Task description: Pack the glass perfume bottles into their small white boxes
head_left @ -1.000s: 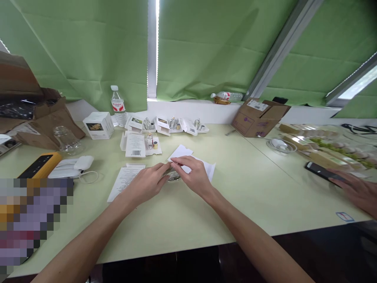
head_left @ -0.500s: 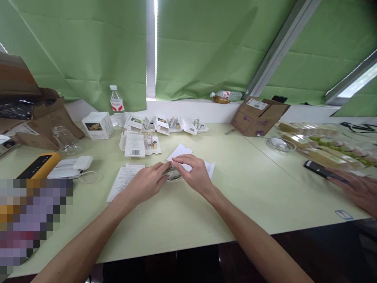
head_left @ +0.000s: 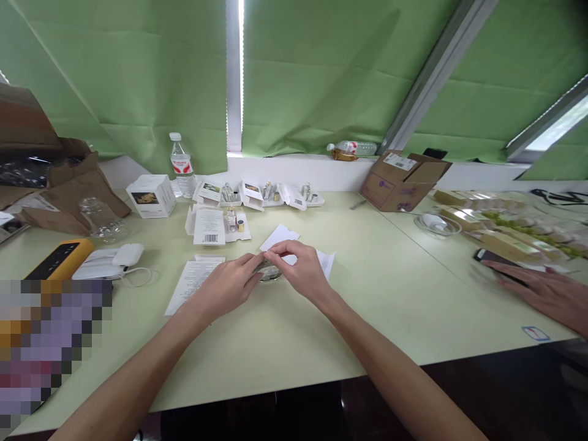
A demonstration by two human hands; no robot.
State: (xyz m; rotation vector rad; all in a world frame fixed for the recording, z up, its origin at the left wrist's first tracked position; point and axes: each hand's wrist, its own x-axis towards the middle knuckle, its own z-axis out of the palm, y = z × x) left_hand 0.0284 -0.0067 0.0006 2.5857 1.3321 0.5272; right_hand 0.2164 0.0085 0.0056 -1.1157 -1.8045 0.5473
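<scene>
At the near edge of a pale green table [head_left: 399,318], two bare forearms reach forward, and the hands meet over a small clear glass bottle [head_left: 270,274], partly hidden by the fingers. The left hand [head_left: 229,282] grips the bottle's left side between thumb and fingers. The right hand [head_left: 301,269] pinches its far end with thumb and fingertips; fine detail there is covered. A white printed carton [head_left: 195,282] lies beside the left hand, and a folded white card [head_left: 279,237] sits just behind the bottle, partly under the right hand.

To the far right, another person's hand [head_left: 542,294] rests over a dark phone-like device [head_left: 486,256]. To the left lie a yellow device [head_left: 62,257] and a white earphone case [head_left: 130,254].

Farther back, an opened white box [head_left: 210,225] holds an upright glass bottle and a gold cap [head_left: 240,226]. Behind it stands a row of open boxes [head_left: 252,195] with more bottles, between a closed white box [head_left: 151,196] and a brown cardboard box [head_left: 390,184]. Green blinds [head_left: 312,73] hang beyond.
</scene>
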